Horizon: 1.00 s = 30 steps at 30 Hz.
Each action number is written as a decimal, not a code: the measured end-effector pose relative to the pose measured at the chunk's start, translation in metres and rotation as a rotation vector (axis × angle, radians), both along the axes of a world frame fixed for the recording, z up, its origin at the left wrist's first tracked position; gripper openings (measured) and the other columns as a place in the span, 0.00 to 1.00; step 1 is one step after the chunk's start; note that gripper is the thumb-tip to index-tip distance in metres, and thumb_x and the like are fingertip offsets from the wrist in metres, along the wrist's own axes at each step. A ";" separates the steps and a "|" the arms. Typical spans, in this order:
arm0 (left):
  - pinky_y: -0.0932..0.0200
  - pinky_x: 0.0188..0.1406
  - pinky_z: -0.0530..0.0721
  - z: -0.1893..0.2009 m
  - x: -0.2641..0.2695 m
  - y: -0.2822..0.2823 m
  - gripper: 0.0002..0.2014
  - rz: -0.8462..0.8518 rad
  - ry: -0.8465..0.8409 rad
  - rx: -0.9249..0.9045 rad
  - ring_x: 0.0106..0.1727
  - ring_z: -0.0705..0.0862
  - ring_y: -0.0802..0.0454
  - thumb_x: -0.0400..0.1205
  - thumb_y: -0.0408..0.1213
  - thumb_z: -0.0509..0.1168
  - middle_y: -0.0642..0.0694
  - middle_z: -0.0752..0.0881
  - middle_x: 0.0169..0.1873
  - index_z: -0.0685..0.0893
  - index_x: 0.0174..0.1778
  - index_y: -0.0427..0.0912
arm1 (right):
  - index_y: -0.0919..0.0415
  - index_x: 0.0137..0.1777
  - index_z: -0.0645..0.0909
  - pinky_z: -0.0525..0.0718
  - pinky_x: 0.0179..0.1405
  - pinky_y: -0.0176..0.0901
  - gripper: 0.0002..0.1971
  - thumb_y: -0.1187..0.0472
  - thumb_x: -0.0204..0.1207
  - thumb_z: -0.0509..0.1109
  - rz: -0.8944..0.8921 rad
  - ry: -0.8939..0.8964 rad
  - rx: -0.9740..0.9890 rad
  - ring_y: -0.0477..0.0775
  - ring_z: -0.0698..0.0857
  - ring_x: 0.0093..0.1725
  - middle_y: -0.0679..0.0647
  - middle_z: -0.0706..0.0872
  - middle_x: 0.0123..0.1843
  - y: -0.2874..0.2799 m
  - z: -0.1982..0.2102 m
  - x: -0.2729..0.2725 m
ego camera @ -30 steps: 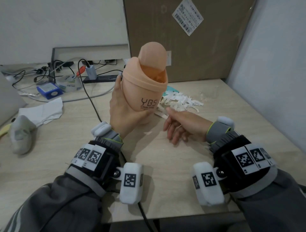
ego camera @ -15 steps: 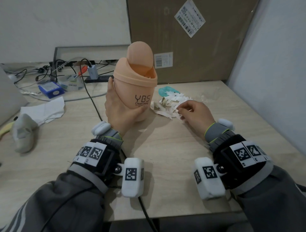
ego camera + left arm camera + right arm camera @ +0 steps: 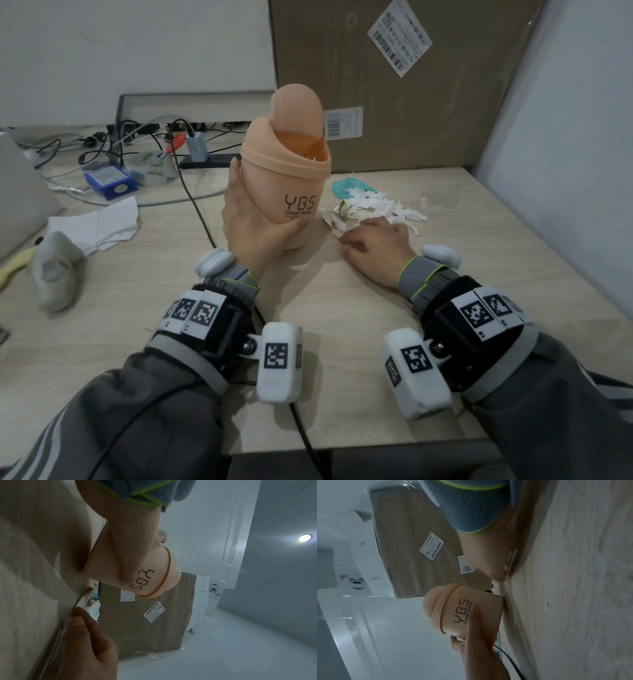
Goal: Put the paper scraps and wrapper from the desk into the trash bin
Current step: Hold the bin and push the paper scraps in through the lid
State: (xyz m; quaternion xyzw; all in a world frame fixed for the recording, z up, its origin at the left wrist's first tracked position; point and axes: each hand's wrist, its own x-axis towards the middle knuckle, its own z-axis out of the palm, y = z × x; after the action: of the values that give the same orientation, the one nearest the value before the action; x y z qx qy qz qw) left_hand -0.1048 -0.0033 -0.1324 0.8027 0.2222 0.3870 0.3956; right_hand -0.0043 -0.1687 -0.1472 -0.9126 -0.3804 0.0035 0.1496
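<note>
On the desk (image 3: 325,308), towards its far right side, the paper scraps (image 3: 383,209) lie in a loose white heap, with a teal wrapper (image 3: 340,189) at the heap's far edge. Just left of the heap stands the trash bin (image 3: 286,192), peach-coloured and marked "YBS Clean living", tilted a little, its swing lid tipped open. The left hand (image 3: 253,222) grips the bin's lower body, thumb across the front below the lettering and fingers round the back. The right hand (image 3: 375,245) lies palm down on the near edge of the scraps; the fingers bend down onto the paper, but I cannot tell whether they have closed on any of it.

Behind the scraps a large cardboard box (image 3: 411,85) leans against the wall. Left of the bin a black cable (image 3: 191,195) runs across the desk, and further left lie a white tissue (image 3: 99,222), a blue box (image 3: 109,180) and a grey pouch (image 3: 56,270).
</note>
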 end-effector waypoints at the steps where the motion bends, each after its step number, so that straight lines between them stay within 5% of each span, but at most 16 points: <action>1: 0.40 0.78 0.69 0.000 0.000 0.000 0.69 0.000 0.001 0.004 0.80 0.69 0.43 0.50 0.68 0.71 0.45 0.68 0.81 0.50 0.87 0.48 | 0.46 0.60 0.84 0.59 0.68 0.52 0.14 0.53 0.79 0.60 -0.030 -0.029 0.050 0.53 0.68 0.74 0.46 0.83 0.65 -0.001 0.001 0.001; 4: 0.38 0.79 0.69 0.000 0.000 0.001 0.68 -0.002 0.007 0.010 0.80 0.69 0.44 0.50 0.67 0.71 0.45 0.68 0.81 0.50 0.87 0.48 | 0.49 0.56 0.87 0.67 0.69 0.48 0.14 0.61 0.77 0.63 -0.136 -0.075 0.309 0.54 0.78 0.68 0.48 0.87 0.61 -0.003 0.005 0.005; 9: 0.37 0.78 0.69 0.000 0.001 0.001 0.68 -0.003 0.008 0.015 0.80 0.69 0.44 0.50 0.67 0.72 0.46 0.68 0.81 0.50 0.87 0.49 | 0.56 0.45 0.89 0.81 0.55 0.43 0.13 0.70 0.72 0.65 -0.238 0.006 0.634 0.53 0.86 0.52 0.52 0.91 0.49 -0.009 0.010 0.008; 15: 0.38 0.79 0.68 0.000 0.002 0.001 0.68 -0.018 0.006 0.041 0.80 0.68 0.44 0.50 0.67 0.71 0.46 0.67 0.81 0.51 0.87 0.48 | 0.58 0.60 0.84 0.75 0.45 0.28 0.17 0.71 0.73 0.69 -0.239 0.047 0.827 0.47 0.82 0.41 0.51 0.86 0.41 -0.011 0.013 0.007; 21: 0.39 0.79 0.69 0.001 0.003 0.000 0.67 -0.056 0.004 0.108 0.80 0.69 0.44 0.52 0.68 0.72 0.45 0.69 0.80 0.53 0.86 0.46 | 0.60 0.43 0.90 0.80 0.42 0.29 0.08 0.71 0.70 0.71 -0.180 -0.164 0.947 0.49 0.85 0.39 0.56 0.89 0.42 -0.015 0.021 0.006; 25: 0.36 0.78 0.69 0.001 0.004 -0.001 0.65 -0.095 0.011 0.184 0.80 0.69 0.43 0.54 0.66 0.75 0.44 0.69 0.80 0.53 0.86 0.46 | 0.62 0.45 0.90 0.72 0.39 0.16 0.07 0.69 0.71 0.72 -0.150 -0.318 1.044 0.39 0.77 0.35 0.50 0.84 0.38 -0.019 0.031 0.001; 30: 0.33 0.77 0.68 -0.001 0.003 -0.004 0.64 -0.174 0.051 0.366 0.79 0.69 0.40 0.58 0.55 0.80 0.40 0.69 0.80 0.53 0.86 0.42 | 0.61 0.47 0.90 0.71 0.36 0.18 0.07 0.67 0.71 0.72 -0.150 -0.413 1.062 0.45 0.76 0.35 0.58 0.83 0.37 -0.018 0.035 -0.002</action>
State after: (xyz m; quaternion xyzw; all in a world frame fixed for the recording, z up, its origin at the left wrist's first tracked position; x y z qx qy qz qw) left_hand -0.1014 -0.0070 -0.1333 0.8870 0.0879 0.3648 0.2691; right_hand -0.0067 -0.1869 -0.1126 -0.7187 -0.2857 -0.3768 0.5098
